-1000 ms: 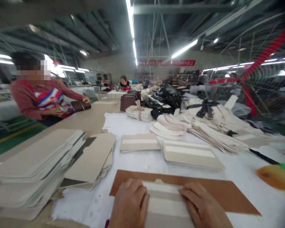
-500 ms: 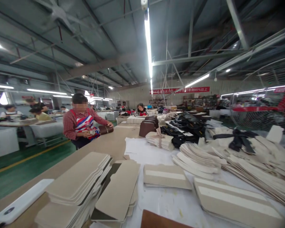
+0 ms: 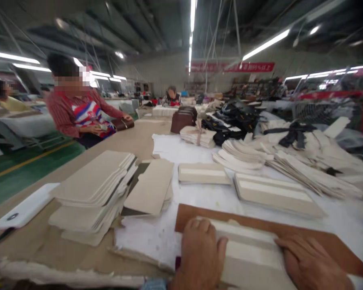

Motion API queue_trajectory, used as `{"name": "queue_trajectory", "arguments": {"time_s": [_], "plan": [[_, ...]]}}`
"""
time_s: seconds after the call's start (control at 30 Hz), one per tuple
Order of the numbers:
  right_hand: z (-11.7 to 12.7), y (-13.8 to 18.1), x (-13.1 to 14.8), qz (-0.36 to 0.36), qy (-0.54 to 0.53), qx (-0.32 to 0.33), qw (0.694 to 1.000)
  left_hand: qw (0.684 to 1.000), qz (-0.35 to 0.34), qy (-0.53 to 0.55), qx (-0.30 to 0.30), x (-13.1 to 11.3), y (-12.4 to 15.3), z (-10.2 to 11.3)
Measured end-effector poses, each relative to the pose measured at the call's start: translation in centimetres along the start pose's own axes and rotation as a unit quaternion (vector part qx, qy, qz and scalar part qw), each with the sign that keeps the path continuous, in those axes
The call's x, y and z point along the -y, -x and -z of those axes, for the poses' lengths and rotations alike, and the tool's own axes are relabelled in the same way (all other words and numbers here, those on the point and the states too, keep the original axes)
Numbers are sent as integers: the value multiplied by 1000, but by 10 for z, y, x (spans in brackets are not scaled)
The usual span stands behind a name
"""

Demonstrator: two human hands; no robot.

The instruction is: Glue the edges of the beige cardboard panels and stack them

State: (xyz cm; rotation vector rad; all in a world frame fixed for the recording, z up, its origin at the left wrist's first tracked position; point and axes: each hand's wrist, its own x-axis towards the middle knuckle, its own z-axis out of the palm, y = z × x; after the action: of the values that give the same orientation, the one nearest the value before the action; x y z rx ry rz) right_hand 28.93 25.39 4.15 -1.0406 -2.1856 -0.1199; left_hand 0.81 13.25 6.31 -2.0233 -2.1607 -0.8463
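A beige panel with a pale strip along it lies in front of me, on top of a brown leather-like piece that shows beyond its far edge. My left hand is at the panel's left end, its fingers bent over the edge and its thumb on the near face. My right hand lies at the other end with fingers stretched out, their tips touching the panel's edge. Two beige pieces with pale strips, a smaller one and a longer one, lie just beyond.
To the left are stacked beige panels, more panels and a white device with a cable. Fabric bundles, black pieces and brown bags lie farther back. A co-worker stands at the table's left edge.
The view has tilted down. Both my hands have come into view at the beige panel, and more of the brown piece shows. The co-worker still handles a brown item.
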Motion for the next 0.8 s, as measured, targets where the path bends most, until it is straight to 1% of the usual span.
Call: {"name": "queue_trajectory", "arguments": {"time_s": [0.03,0.07,0.13,0.17,0.2,0.23,0.3,0.37,0.43,0.47,0.5,0.6,0.67,0.73,0.77,0.8], "plan": [[5,7,4,13,28,10,999,1000,4,3,20,-5,1,8],[8,11,9,4,52,14,999,999,-6,8,32,-8,-1,13],[10,12,18,-33,66,0,997,999,-18,20,40,-11,-4,19],[10,11,21,-58,57,-9,997,999,-30,29,34,-10,-4,20],[9,9,22,-81,40,-17,996,998,-43,39,12,-9,-3,20],[9,8,22,-104,19,-25,994,997,-54,47,-22,-7,0,21],[10,6,18,-156,-27,-35,987,991,-60,53,-108,0,8,23],[12,7,11,-225,-68,-33,971,984,-31,43,-172,10,18,27],[16,10,2,-269,-94,-21,958,981,5,23,-192,21,27,32],[18,11,-1,-267,-99,-15,958,981,18,12,-194,26,30,34],[20,13,-3,-250,-98,-12,963,981,26,2,-192,29,32,35],[20,21,-1,-148,-65,-10,987,986,25,-19,-162,31,36,35],[18,26,9,-67,-41,0,997,990,15,-27,-137,28,36,31],[16,31,23,-4,-31,5,1000,994,10,-26,-108,24,37,28],[16,32,29,11,-34,4,999,995,12,-23,-94,23,38,26],[15,33,35,11,-41,0,999,996,16,-17,-83,22,39,24]]}}
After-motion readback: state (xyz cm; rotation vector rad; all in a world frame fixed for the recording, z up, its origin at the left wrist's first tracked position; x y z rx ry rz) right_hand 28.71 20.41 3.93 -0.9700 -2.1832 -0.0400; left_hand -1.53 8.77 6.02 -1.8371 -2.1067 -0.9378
